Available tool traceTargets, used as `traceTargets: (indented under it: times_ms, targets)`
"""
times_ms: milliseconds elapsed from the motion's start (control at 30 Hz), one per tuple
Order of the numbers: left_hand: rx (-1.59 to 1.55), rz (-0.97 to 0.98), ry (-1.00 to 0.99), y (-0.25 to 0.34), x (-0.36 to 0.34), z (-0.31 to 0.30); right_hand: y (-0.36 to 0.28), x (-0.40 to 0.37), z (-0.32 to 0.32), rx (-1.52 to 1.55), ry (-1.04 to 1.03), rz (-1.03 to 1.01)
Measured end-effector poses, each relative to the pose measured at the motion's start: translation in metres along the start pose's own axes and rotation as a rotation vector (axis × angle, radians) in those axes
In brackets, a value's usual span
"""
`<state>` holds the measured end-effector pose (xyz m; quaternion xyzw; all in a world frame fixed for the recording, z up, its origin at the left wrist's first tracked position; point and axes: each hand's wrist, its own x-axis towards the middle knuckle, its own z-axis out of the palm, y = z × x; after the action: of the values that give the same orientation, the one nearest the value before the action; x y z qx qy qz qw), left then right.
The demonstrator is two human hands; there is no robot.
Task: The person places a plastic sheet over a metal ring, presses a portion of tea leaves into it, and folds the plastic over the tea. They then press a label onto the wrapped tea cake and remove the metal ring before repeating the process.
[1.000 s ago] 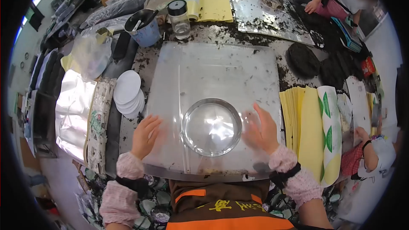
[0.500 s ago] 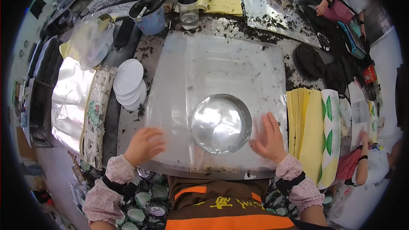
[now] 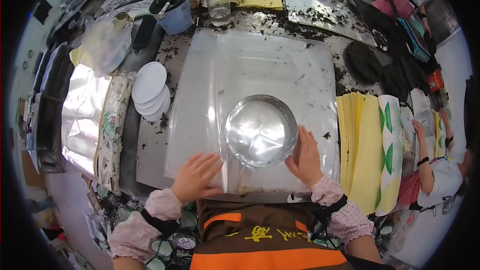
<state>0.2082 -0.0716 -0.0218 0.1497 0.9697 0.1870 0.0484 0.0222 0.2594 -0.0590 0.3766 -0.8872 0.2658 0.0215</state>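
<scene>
A round, shallow metal tin or ring (image 3: 261, 100) rests on a clear plastic sheet (image 3: 280, 180) in front of me, its inside shiny with glare. My right hand (image 3: 304, 157) is at its right side, fingers outstretched and close together, at or very near the metal wall. My left hand (image 3: 197, 176) lies spread over the sheet's near left part, beside a raised fold (image 3: 216, 120), holding nothing. Left of the sheet is an overlapping stack of white paper discs (image 3: 150, 82).
Yellow paper sheets (image 3: 352, 145) and a green-marked white roll (image 3: 389, 155) lie at right. A lidded jar (image 3: 218, 5) and blue bucket (image 3: 174, 17) stand at the back. Dark crumbs and a dark clump (image 3: 361, 62) lie back right. Two other people are at the right edge.
My left hand has moved right and come onto the sheet. My right hand has shifted slightly left, closer to the metal tin. At right, another person's arms have moved.
</scene>
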Motion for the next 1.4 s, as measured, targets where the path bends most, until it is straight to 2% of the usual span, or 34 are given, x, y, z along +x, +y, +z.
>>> traceTargets:
  times_ms: [100,200,300,400,433,567,667,700,800,833,933,967,1067,1100,1167,1200,1267,1333,1367,1400]
  targets:
    - [-0.071,-0.253,0.124,0.034,0.028,0.015,-0.001,-0.001,-0.003,0.023,-0.004,0.009]
    - [-0.048,-0.169,0.072,0.03,0.025,0.012,-0.002,0.0,-0.003,0.02,0.003,0.01]
    - [0.006,-0.072,-0.01,0.021,-0.001,-0.021,0.001,-0.001,0.0,0.042,0.02,0.011]
    - [0.138,0.089,0.137,-0.004,-0.026,-0.021,0.001,-0.001,-0.001,0.037,0.038,-0.01]
    - [0.116,0.079,0.212,-0.005,-0.025,-0.03,0.001,-0.001,-0.001,0.039,0.034,-0.012]
    - [0.246,0.098,0.534,0.03,-0.016,-0.079,0.001,0.001,-0.002,0.037,0.022,-0.011]
    - [0.118,-0.534,0.504,0.055,-0.021,-0.071,0.0,-0.001,-0.005,0.041,0.012,0.007]
    - [0.117,-0.684,0.47,0.042,-0.029,-0.043,-0.001,0.001,-0.005,0.046,0.013,0.006]
    - [0.28,-0.709,0.334,0.02,-0.056,0.032,0.002,-0.001,-0.003,0.068,0.008,-0.002]
    - [0.225,-0.739,0.415,0.021,-0.053,0.041,0.005,-0.002,-0.001,0.062,0.013,-0.014]
    - [0.238,-0.674,0.47,0.03,-0.04,0.038,-0.001,-0.003,-0.006,0.2,0.057,-0.015]
    - [0.262,-0.681,0.549,0.038,-0.029,0.032,-0.005,0.001,-0.008,0.157,0.074,-0.082]
    - [-0.236,-0.77,0.774,0.044,-0.023,0.028,-0.001,0.006,-0.003,0.191,0.014,-0.116]
    - [-0.488,-0.839,0.85,0.045,-0.022,0.026,0.0,0.011,-0.008,0.197,0.067,-0.133]
    - [-1.011,-0.952,0.985,0.046,-0.02,0.02,-0.001,0.003,-0.014,0.192,0.157,0.076]
    - [-0.891,-0.887,0.979,0.049,-0.013,0.015,0.0,0.0,-0.016,0.19,0.2,0.176]
    - [-0.658,-0.769,0.948,0.073,0.009,0.006,-0.003,0.006,-0.026,0.135,0.246,0.215]
    - [-0.459,-0.127,0.761,0.097,0.05,-0.025,-0.015,0.01,-0.036,0.124,0.219,0.314]
    - [-0.521,0.052,0.572,0.11,0.073,-0.038,-0.012,0.009,-0.035,0.055,0.241,0.229]
    - [-0.572,0.23,0.377,0.119,0.089,-0.048,-0.016,0.011,-0.035,0.338,0.296,0.326]
